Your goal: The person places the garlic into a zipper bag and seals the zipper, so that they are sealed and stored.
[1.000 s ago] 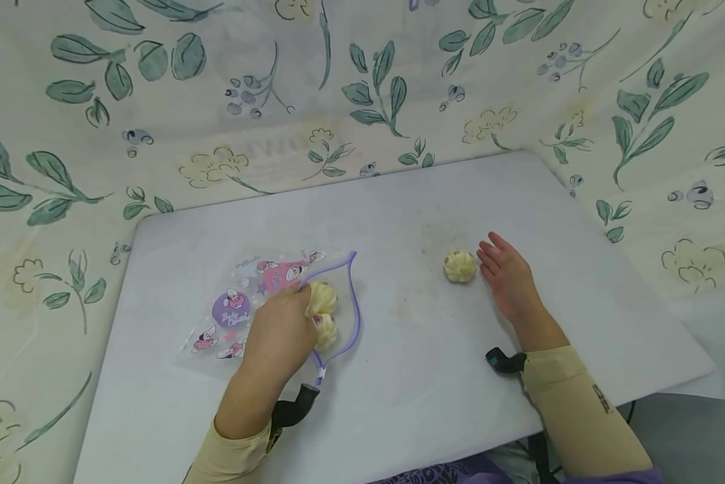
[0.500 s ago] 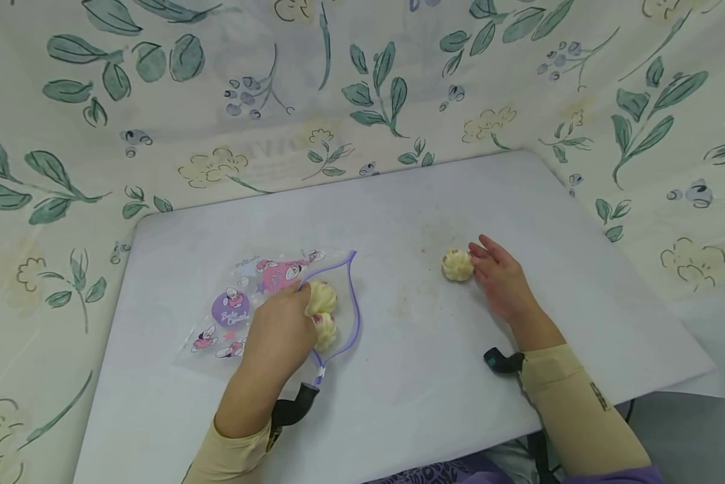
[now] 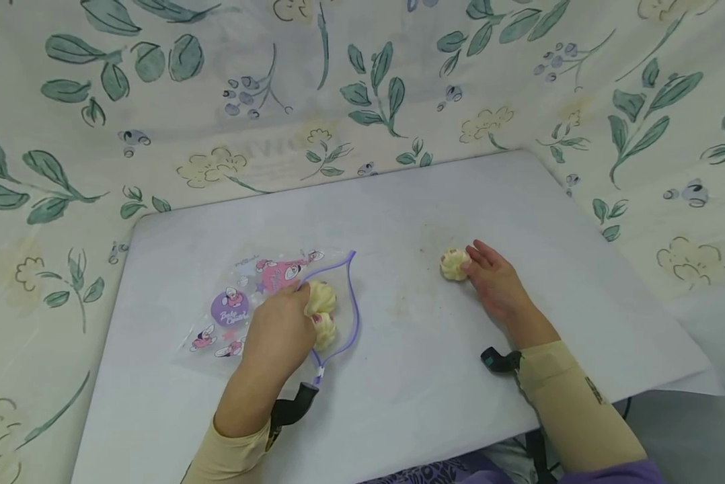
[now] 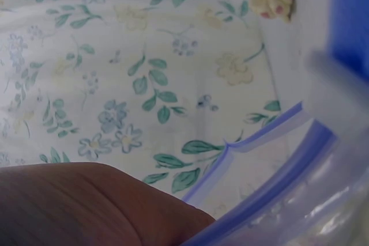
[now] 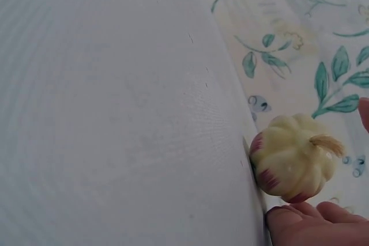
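My left hand (image 3: pixel 280 329) grips the rim of a clear printed zip bag (image 3: pixel 230 309), its purple-edged mouth spread toward the right. Two pale garlic bulbs (image 3: pixel 323 297) lie inside, just behind that mouth. Part of the bag is covered by the hand. Over on the right, a single garlic bulb (image 5: pixel 294 159) with purple-red patches and a short dry stem sits on the white tabletop. Fingers of my right hand (image 3: pixel 498 286) touch or nearly touch its side. In the right wrist view a fingertip on the far side stays apart from the bulb.
White table (image 3: pixel 387 390) with brownish specks around the single bulb. A floral curtain (image 3: pixel 314 87) hangs behind and along both sides. Black wrist-camera mounts (image 3: pixel 296 405) stick out from both sleeves.
My right hand has moved left and slightly nearer to me, up to the single garlic bulb. That bulb appears shifted slightly left. The left hand and bag stay put.
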Demonstrator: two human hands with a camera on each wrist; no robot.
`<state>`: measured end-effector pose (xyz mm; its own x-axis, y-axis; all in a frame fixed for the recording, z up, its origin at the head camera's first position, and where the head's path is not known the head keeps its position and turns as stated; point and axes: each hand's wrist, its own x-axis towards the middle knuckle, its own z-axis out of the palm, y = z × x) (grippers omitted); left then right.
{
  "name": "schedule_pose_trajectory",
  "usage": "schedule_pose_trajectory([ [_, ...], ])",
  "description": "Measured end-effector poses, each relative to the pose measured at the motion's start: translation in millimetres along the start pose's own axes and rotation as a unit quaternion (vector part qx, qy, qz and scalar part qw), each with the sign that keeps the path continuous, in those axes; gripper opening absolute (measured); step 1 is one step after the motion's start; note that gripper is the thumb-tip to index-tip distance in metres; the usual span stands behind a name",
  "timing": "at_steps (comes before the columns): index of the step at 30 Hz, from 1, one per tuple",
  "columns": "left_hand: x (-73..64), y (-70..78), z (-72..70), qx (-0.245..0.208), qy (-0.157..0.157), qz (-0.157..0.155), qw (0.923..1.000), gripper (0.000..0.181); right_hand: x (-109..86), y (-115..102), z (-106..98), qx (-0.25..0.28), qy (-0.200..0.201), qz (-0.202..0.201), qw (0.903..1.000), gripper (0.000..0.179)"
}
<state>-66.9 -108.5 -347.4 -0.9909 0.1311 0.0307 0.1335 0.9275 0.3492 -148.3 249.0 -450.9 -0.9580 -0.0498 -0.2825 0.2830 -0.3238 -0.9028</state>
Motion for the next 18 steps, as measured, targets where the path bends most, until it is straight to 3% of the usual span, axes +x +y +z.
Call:
schedule_pose_trajectory([
  [9, -2.8, 0.7, 2.7, 0.003, 0.000, 0.001, 1.0000, 0.049, 4.0, 4.8, -3.5, -0.061, -0.007, -0.002, 0.9981, 0.078],
  [18, -2.9, 3.0, 4.4, 0.001, -0.005, -0.008, 1.0000, 0.049, 4.3, 6.9, -5.4, -0.088, 0.004, 0.015, 0.9960, 0.066],
])
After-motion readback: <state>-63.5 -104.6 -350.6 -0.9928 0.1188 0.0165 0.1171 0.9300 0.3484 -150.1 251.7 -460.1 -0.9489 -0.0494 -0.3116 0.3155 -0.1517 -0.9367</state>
